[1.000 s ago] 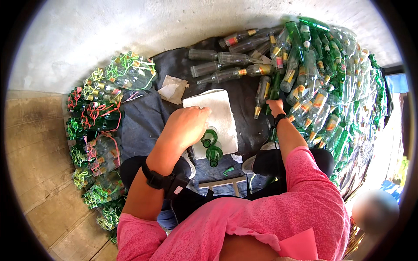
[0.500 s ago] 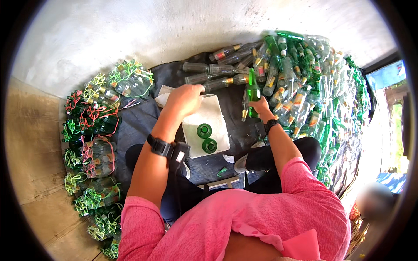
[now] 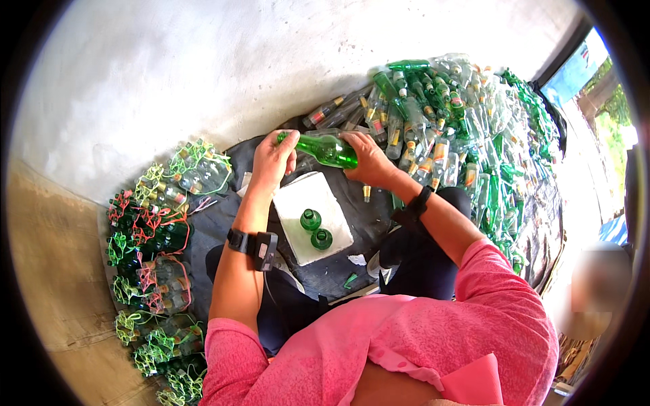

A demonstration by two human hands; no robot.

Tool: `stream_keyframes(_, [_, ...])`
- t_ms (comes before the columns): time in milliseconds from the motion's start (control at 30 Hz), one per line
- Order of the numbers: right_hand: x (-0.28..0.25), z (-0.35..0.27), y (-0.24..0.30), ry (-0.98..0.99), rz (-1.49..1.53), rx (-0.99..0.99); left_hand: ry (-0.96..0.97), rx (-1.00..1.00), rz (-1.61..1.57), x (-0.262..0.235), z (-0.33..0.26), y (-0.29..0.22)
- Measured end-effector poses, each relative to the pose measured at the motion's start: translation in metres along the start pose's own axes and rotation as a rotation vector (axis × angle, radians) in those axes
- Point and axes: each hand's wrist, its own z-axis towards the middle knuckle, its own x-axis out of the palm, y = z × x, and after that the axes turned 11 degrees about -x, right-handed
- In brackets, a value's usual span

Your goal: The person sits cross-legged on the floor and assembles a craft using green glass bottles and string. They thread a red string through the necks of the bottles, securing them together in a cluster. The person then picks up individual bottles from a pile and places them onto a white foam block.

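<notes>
Beyond the white block (image 3: 301, 196), the left hand (image 3: 274, 162) now joins the right hand (image 3: 370, 160) gripping the green bottle (image 3: 330, 151), seemingly steadying it.

the left fingers (image 3: 290, 143) partly hide the green bottle's neck (image 3: 311, 144), and a nearby person (image 3: 600, 291) is blurred.

Two bottles (image 3: 313, 222) standing on a slab (image 3: 292, 207), a third bottle (image 3: 330, 150) between left hand (image 3: 275, 157) and right hand (image 3: 368, 158) beyond its far edge, tied bottle bundles (image 3: 157, 233) along the left, loose bottles (image 3: 450, 139) heaped to the right, a wall (image 3: 223, 68) behind
</notes>
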Motion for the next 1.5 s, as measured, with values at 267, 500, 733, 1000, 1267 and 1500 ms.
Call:
stream_keyframes(267, [0.024, -0.010, -0.021, 0.260, 0.032, 0.184, -0.219, 0.007, 0.355, 0.007, 0.003, 0.004])
stream_keyframes(500, [0.004, -0.017, -0.062, 0.215, -0.068, 0.153, -0.338, 0.123, 0.881, -0.010, 0.029, 0.037])
stream_keyframes(733, [-0.006, -0.018, -0.051, 0.253, 0.089, 0.236, -0.315, 0.149, 1.134, -0.013, 0.030, 0.060])
stream_keyframes(1000, [-0.013, -0.017, -0.038, 0.259, 0.096, 0.222, -0.216, -0.015, 1.252, -0.005, 0.022, 0.059])
stream_keyframes(1267, [-0.011, -0.019, -0.045, 0.319, 0.077, 0.164, -0.117, -0.210, 1.421, -0.004, 0.017, 0.066])
stream_keyframes(1500, [-0.003, -0.023, -0.050, 0.303, 0.104, 0.189, -0.063, -0.165, 1.440, -0.010, 0.016, 0.083])
